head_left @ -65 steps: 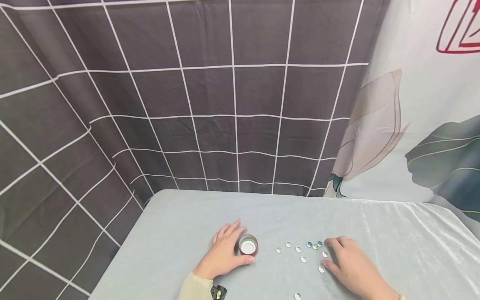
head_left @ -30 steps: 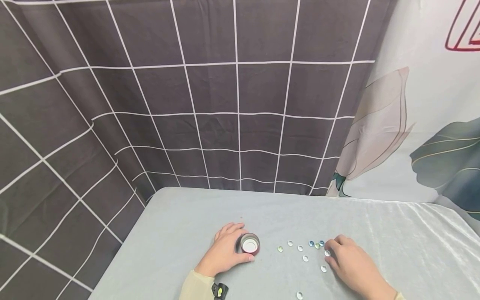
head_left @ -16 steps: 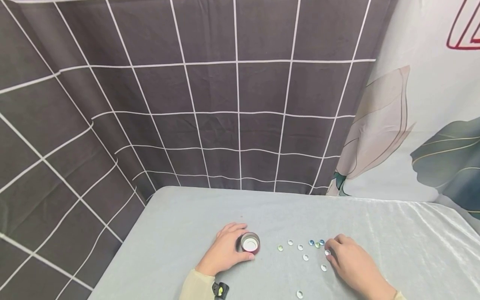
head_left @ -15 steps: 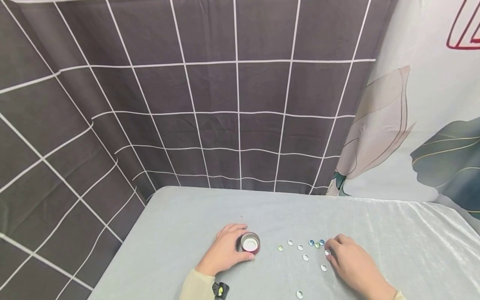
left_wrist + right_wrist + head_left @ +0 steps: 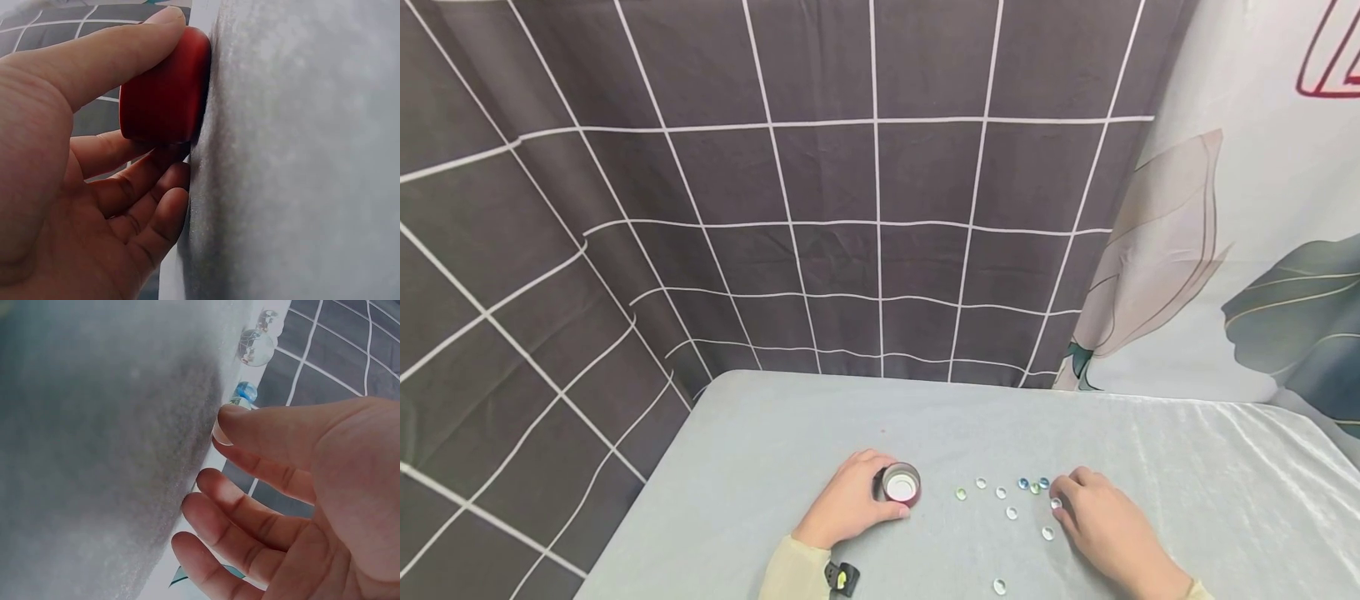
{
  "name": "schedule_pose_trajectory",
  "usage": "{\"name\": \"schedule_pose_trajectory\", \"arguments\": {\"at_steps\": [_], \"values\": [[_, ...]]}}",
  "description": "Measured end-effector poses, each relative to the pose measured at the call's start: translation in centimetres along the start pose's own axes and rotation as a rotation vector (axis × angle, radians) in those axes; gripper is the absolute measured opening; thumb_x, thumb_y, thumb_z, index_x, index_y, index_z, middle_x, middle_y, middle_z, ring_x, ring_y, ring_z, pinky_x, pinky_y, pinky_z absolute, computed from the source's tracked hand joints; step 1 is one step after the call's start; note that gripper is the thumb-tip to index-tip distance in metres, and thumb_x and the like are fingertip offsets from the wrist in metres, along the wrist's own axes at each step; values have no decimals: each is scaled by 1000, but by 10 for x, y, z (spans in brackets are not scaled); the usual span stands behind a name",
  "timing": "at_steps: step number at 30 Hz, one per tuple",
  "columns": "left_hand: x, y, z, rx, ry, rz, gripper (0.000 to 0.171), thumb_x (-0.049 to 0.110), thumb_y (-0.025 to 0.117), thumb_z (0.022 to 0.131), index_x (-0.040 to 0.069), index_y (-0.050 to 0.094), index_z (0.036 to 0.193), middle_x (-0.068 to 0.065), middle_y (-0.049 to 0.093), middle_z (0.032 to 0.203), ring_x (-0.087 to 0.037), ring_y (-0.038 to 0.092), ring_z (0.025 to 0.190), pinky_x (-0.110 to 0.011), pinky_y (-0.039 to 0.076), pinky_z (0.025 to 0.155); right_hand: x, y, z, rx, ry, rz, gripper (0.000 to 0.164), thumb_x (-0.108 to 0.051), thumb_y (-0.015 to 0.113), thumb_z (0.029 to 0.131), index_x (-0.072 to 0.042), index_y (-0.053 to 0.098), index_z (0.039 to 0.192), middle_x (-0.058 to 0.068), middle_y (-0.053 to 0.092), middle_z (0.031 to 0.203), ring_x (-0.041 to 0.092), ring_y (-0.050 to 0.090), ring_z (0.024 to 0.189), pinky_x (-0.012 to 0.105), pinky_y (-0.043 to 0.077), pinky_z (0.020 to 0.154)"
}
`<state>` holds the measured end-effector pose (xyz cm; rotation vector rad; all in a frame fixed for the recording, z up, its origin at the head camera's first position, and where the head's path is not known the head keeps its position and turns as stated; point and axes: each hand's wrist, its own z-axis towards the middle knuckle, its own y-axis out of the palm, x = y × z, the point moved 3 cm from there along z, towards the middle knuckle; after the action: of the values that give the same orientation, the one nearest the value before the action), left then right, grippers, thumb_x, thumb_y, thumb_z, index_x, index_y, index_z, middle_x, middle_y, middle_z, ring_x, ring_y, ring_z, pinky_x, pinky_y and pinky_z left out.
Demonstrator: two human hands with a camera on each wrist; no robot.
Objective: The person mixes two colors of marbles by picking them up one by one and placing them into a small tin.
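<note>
My left hand (image 5: 848, 498) holds a small red round tin (image 5: 165, 94) on the cloth, thumb on its near side and fingers behind it. From above, the tin's top is uncovered and a white disc shows inside. Over to the right, my right hand (image 5: 1105, 527) pinches a clear glass marble (image 5: 1056, 503) between thumb and forefinger. Its other fingers are bent loosely in the right wrist view, near the cloth. Just beyond the fingertips sit a blue marble (image 5: 1044, 483), a green marble (image 5: 1035, 488) and another blue marble (image 5: 1023, 483). A clear marble (image 5: 1048, 533) lies just below the thumb.
Several more marbles lie between the hands, among them a green one (image 5: 961, 494) and a clear one (image 5: 1012, 513). A lone clear marble (image 5: 999, 587) is near the bottom edge. Pale cloth (image 5: 775, 433) covers the table, and a dark gridded curtain (image 5: 820, 183) hangs behind it.
Since the oldest frame, my right thumb and forefinger have come together on the clear marble. My left fingers have drawn in closer round the tin. The view has shifted slightly.
</note>
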<state>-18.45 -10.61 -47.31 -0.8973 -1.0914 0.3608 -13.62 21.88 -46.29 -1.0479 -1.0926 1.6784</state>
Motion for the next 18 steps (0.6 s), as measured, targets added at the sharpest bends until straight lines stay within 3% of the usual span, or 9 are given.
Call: {"name": "schedule_pose_trajectory", "arguments": {"at_steps": [18], "values": [[0, -1, 1, -15, -6, -18, 55, 37, 88, 74, 14, 70, 120, 6, 66, 109, -15, 57, 109, -35, 47, 99, 0, -4, 2, -3, 7, 3, 18, -14, 84, 76, -15, 69, 86, -1, 59, 83, 21, 61, 76, 43, 54, 66]]}}
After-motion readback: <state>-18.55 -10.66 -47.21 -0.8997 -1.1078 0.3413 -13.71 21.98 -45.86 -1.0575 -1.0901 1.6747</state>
